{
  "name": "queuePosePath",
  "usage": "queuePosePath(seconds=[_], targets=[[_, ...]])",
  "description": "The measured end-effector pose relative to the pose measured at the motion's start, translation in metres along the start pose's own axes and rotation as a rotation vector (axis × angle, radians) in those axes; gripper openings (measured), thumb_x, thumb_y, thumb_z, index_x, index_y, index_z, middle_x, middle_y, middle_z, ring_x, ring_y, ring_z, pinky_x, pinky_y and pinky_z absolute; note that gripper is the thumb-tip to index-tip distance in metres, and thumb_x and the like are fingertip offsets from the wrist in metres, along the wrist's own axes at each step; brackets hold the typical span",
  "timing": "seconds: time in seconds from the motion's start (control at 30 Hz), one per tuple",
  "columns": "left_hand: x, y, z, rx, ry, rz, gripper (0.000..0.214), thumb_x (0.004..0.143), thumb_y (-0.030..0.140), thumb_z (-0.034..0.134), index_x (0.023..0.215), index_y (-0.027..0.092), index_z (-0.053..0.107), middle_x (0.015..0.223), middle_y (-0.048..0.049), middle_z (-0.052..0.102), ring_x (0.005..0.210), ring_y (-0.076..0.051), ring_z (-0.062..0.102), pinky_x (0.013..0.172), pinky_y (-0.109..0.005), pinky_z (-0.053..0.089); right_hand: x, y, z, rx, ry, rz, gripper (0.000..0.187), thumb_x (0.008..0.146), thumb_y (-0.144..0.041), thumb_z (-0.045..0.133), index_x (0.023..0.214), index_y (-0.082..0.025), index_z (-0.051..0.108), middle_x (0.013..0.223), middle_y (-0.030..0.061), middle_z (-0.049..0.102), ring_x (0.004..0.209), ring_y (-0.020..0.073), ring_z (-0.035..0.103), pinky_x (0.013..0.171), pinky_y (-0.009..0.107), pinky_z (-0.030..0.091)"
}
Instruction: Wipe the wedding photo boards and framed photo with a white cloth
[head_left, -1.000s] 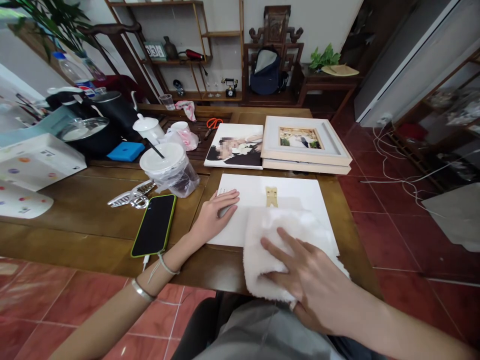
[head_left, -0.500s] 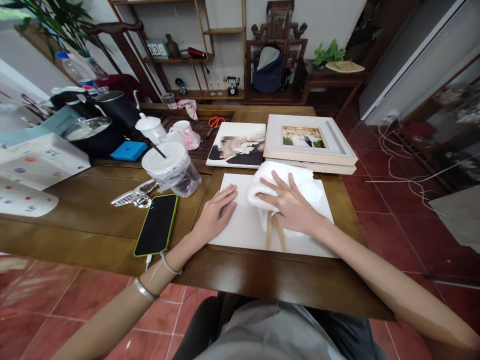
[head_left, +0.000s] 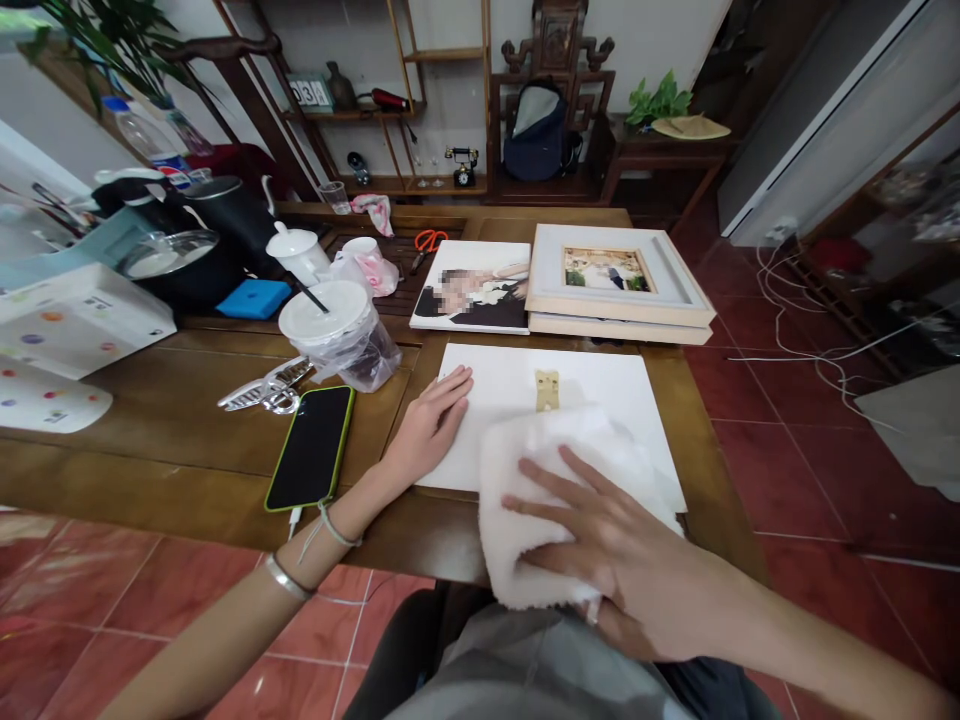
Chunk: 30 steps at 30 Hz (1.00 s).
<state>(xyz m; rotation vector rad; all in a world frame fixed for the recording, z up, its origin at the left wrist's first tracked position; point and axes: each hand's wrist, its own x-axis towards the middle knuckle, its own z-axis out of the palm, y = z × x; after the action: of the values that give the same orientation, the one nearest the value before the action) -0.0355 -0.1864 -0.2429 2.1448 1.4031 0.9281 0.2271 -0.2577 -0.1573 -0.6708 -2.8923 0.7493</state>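
Observation:
A flat white panel (head_left: 495, 375) lies near the table's front edge, with a gold-coloured metal fitting (head_left: 547, 388) on its upper middle. My left hand (head_left: 433, 425) rests flat on the panel's left edge, fingers stretched out and holding nothing. My right hand (head_left: 600, 540) has a fluffy white towel (head_left: 517, 500) under its spread fingers and presses on it. The towel covers the panel's lower right part and hangs past its front edge. Tan legs below the fitting are hidden by the towel.
Behind the panel are a photo print (head_left: 472, 290) and stacked white picture frames (head_left: 540, 275). To the left lie a phone (head_left: 311, 450) on a cable, a silver hair claw (head_left: 266, 388) and a lidded cup (head_left: 330, 320) in plastic. Orange-handled scissors (head_left: 429, 242) lie farther back.
My right hand has drawn the towel toward me, from the panel's upper middle to its front edge. The gold fitting now shows; the tan legs are covered. My left hand stays put.

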Motion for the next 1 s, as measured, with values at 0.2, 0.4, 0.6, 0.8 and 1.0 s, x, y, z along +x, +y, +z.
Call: queuePosePath(seconds=[0.2,0.4,0.6,0.8,1.0], targets=[[0.001,-0.001,0.000,-0.002,-0.001,0.003,0.036,0.094,0.031,0.043,0.124,0.020,0.059,0.137,-0.0094,0.052,0.133,-0.023,0.042,0.112,-0.047,0.030,-0.001,0.026,-0.024,0.099,0.277,0.159,0.049,0.078,-0.011,0.047,0.125,-0.021,0.053,0.117,0.0085,0.065,0.109,0.0250,0.059,0.089,0.039,0.050],[0.002,0.005,-0.002,-0.005,-0.013,-0.015,0.036,0.094,0.031,0.042,0.122,0.019,0.062,0.137,-0.0087,0.052,0.133,-0.025,0.042,0.113,-0.046,0.028,0.043,0.056,-0.022,-0.080,0.339,0.161,0.063,0.069,-0.004,0.049,0.131,-0.018,0.049,0.133,0.0121,0.054,0.126,0.0314,0.045,0.104,0.054,0.032],[0.003,0.004,-0.004,-0.039,-0.031,0.009,0.037,0.094,0.026,0.038,0.124,0.023,0.059,0.138,-0.0062,0.052,0.134,-0.023,0.039,0.112,-0.046,0.029,0.083,0.059,0.000,-0.405,0.131,0.255,0.068,0.071,-0.009,0.056,0.137,-0.020,0.044,0.152,0.0127,0.026,0.138,0.0455,0.009,0.103,0.072,0.010],[0.001,-0.001,-0.001,-0.046,0.000,0.002,0.037,0.095,0.028,0.038,0.126,0.022,0.057,0.137,-0.0075,0.053,0.133,-0.021,0.041,0.113,-0.046,0.029,0.086,0.037,0.013,-0.488,-0.003,0.301,0.058,0.076,-0.021,0.060,0.133,-0.027,0.050,0.147,0.0122,0.037,0.135,0.0467,0.023,0.106,0.068,0.014],[0.001,0.000,0.000,-0.034,-0.007,-0.018,0.038,0.095,0.031,0.038,0.126,0.019,0.058,0.137,-0.0092,0.052,0.133,-0.021,0.041,0.113,-0.046,0.028,0.044,-0.009,0.033,-0.349,0.018,0.141,0.042,0.079,-0.027,0.054,0.121,-0.025,0.058,0.146,0.0133,0.038,0.133,0.0453,0.027,0.107,0.066,0.012]])
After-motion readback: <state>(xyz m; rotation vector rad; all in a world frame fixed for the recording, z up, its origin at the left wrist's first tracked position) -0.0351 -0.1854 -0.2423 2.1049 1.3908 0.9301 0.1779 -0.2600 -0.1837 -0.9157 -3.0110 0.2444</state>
